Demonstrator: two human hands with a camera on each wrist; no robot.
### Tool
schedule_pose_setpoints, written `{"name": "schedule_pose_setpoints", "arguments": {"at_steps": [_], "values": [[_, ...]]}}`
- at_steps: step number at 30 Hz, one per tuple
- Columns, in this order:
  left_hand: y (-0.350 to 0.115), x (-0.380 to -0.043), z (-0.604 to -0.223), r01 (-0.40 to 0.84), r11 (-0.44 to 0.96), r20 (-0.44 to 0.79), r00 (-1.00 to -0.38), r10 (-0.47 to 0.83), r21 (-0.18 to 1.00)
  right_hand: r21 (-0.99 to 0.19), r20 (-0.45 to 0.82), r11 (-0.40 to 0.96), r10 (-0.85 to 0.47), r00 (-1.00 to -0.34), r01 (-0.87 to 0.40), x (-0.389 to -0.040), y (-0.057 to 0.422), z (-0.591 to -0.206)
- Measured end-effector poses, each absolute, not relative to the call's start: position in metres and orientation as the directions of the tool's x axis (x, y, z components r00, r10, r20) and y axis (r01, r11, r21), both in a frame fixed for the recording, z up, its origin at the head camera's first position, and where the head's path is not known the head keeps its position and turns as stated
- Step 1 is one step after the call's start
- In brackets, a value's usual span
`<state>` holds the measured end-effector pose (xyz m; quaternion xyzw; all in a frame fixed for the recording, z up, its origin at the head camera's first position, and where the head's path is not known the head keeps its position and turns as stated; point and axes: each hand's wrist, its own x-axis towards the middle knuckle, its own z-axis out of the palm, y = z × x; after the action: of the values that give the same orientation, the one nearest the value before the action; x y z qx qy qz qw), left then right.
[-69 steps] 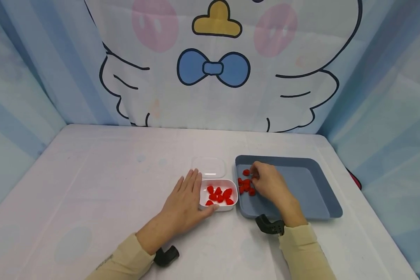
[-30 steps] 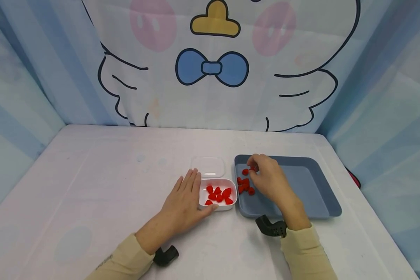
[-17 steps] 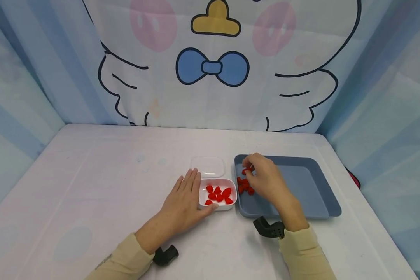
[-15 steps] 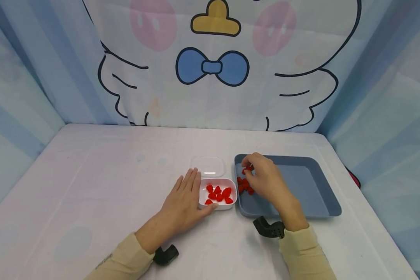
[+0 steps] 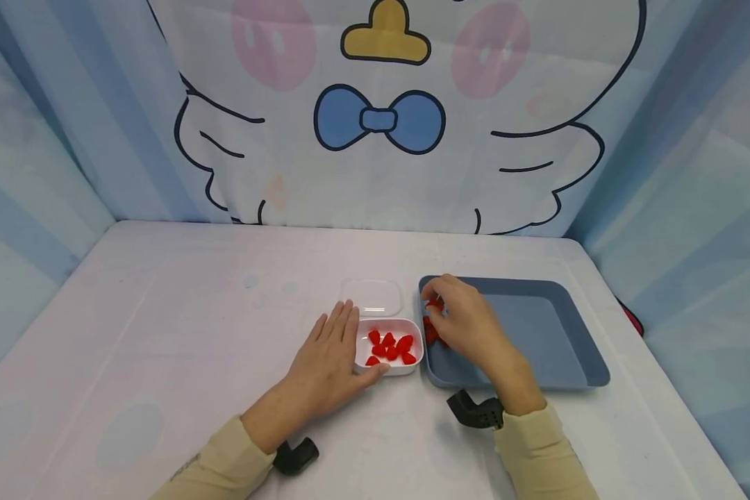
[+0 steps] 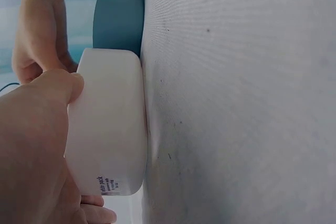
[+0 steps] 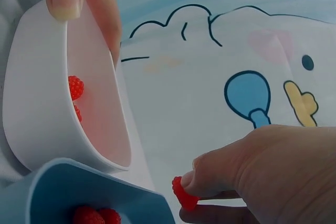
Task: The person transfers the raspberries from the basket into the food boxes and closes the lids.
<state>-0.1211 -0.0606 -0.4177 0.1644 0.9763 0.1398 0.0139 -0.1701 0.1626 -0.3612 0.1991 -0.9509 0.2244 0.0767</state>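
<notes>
My left hand [image 5: 325, 364] lies with straight fingers along the left side of a small white box [image 5: 401, 371]. Its thumb [image 6: 73, 86] rests on the box's near rim. Several red raspberries [image 5: 392, 353] lie in the box. Over the left part of a blue-grey tray [image 5: 540, 333], my right hand [image 5: 469, 323] pinches a raspberry [image 7: 185, 193] between thumb and fingers. More raspberries [image 5: 430, 332] sit by the tray's left wall, partly hidden by that hand. In the right wrist view, two raspberries [image 7: 88, 215] show inside the tray.
A clear plastic lid [image 5: 371, 297] lies just behind the box. Box and tray stand side by side on a white-covered table [image 5: 162, 333]. A printed curtain [image 5: 375, 180] hangs behind the table, with more cloth at both sides.
My right hand has moved left along the tray's far left area, closing on a raspberry there and shifting toward the left wall. The left hand and box have stayed in place.
</notes>
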Motion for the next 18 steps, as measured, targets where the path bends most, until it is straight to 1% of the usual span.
{"name": "schedule_pose_setpoints", "arguments": {"at_steps": [18], "values": [[-0.0607, -0.1216, -0.4181, 0.325, 0.906, 0.028, -0.943, 0.33, 0.272, -0.391, 0.268, 0.767, -0.433, -0.861, -0.508, -0.1663, 0.1533, -0.3638]]}}
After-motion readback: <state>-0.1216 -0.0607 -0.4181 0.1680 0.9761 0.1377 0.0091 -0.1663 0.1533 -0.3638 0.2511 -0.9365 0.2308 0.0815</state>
